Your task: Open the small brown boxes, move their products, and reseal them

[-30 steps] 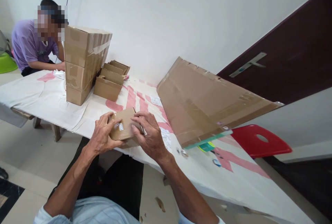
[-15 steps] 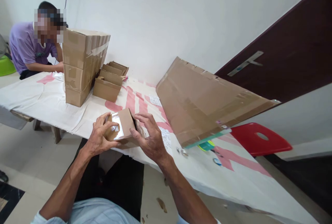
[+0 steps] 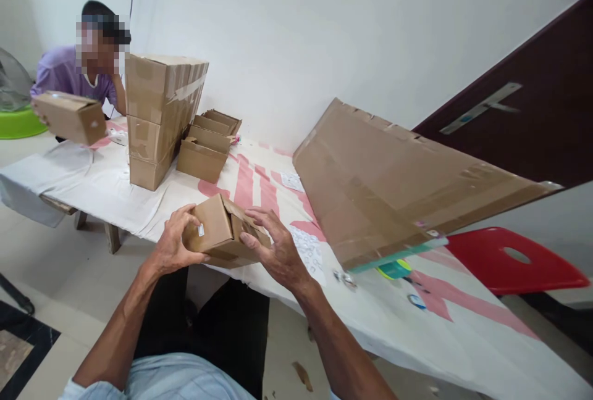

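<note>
A small brown cardboard box (image 3: 210, 227) is tilted between my hands over the table's near edge. My left hand (image 3: 178, 241) grips its left end, thumb and fingers spread around it, beside a small white label (image 3: 201, 229). My right hand (image 3: 274, 242) is at the other end, its thumb and fingers against the flap side. A dark gap shows along that flap's edge. The inside of the box is hidden.
Stacked cardboard boxes (image 3: 146, 94) and open boxes (image 3: 204, 159) stand at the back left. A large cardboard sheet (image 3: 393, 184) leans on the right, near a red stool (image 3: 546, 264) and tape (image 3: 417, 301). Across the table a person (image 3: 55, 70) holds another box (image 3: 69, 117).
The box in my hands has tilted and the bright glare on its face is gone. The person at the left now holds up a box. The view has swung slightly left.
</note>
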A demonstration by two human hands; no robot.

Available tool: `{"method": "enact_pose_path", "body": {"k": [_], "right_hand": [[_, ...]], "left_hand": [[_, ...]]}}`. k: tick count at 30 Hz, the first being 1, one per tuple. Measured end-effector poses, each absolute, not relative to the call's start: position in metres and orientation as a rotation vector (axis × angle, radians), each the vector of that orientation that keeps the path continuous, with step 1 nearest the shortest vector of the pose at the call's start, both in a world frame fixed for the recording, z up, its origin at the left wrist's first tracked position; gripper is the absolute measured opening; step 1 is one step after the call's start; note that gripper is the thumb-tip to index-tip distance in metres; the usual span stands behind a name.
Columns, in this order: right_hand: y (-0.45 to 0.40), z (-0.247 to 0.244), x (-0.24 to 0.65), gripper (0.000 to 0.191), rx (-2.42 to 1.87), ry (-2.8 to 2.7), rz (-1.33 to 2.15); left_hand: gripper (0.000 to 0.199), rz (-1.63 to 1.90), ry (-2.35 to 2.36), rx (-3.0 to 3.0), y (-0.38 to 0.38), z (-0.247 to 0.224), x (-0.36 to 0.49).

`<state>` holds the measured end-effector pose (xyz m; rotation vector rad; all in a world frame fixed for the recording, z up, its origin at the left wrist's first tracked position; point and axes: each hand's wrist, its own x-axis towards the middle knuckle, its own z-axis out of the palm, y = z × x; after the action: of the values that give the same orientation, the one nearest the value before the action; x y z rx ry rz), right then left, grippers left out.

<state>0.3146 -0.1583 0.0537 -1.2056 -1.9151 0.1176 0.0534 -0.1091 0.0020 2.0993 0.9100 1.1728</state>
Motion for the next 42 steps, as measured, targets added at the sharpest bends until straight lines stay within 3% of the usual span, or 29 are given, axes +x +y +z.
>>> {"method": "enact_pose_path", "body": {"k": [6, 18, 34, 38, 42], "right_hand": [[-0.171, 0.08, 0.295, 0.024, -1.155, -1.96, -0.167], [-0.166, 0.082, 0.26, 0.018, -1.213, -2.323, -0.671], [-0.17, 0.081, 0.258, 0.024, -1.137, -2.302, -0.463], [-0.173, 0.084, 0.27, 0.02, -1.09, -2.099, -0.313], [-0.165, 0.069, 0.295, 0.029, -1.19, -1.943, -0.154]], "left_hand": [[0.078, 1.18, 0.993, 2.148, -0.118, 0.01, 0.068], [0.076, 1.254, 1.074, 2.267, -0.135, 0.019, 0.093], [0.068, 1.24, 1.062, 2.267, -0.136, 0.02, 0.091], [0.075, 1.147, 1.018, 2.211, -0.124, 0.013, 0.073], [0.081, 1.093, 0.956, 2.06, -0.106, 0.0, 0.045]]}}
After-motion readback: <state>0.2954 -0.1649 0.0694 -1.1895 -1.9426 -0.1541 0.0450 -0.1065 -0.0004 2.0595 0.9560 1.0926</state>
